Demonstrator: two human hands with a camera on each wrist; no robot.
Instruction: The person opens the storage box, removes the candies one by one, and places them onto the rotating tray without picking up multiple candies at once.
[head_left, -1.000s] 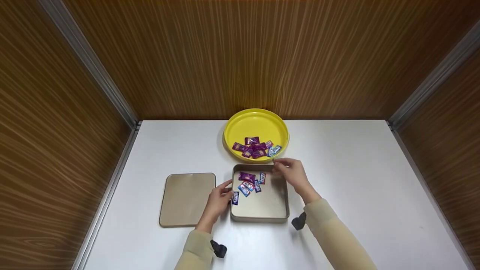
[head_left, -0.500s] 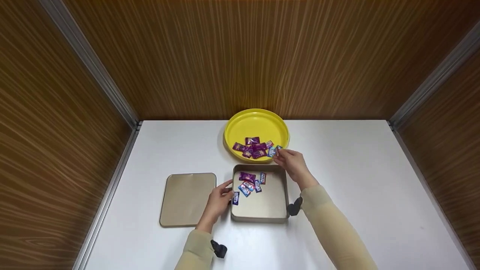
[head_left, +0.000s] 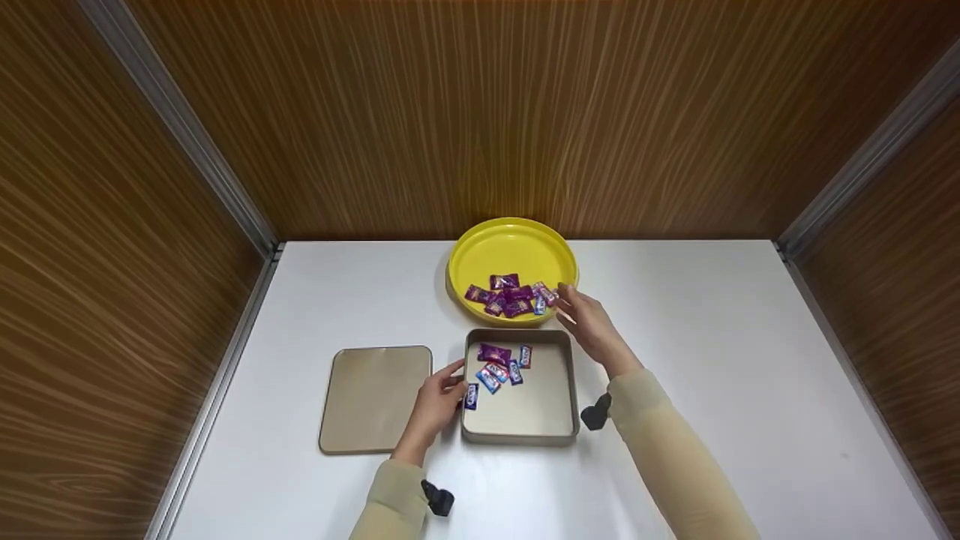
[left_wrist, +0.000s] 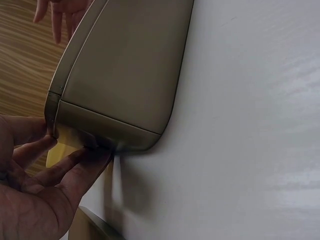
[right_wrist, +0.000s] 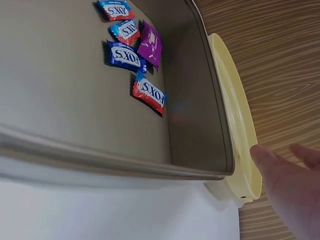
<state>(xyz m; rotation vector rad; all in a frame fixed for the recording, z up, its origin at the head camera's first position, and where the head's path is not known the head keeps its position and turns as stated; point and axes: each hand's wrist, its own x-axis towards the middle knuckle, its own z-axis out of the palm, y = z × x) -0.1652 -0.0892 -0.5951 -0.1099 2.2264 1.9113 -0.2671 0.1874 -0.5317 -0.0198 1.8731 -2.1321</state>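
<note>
1. Tin (head_left: 536, 409) on desk (head_left: 712, 375), in front of yellow tray (head_left: 510, 255); wrapped candies (head_left: 489, 381) lie in both.
2. Left hand (head_left: 436, 403) grasps tin's left wall.
3. Right hand (head_left: 590, 324) unclenched, fingers extended at tray's right rim.

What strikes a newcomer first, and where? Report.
A bright yellow round tray leads, standing farthest back, purple wrapped candies clustered on its near side. In front sits an open square beige tin holding small multicoloured wrapped candies; a flat beige lid lies to its left.
</note>
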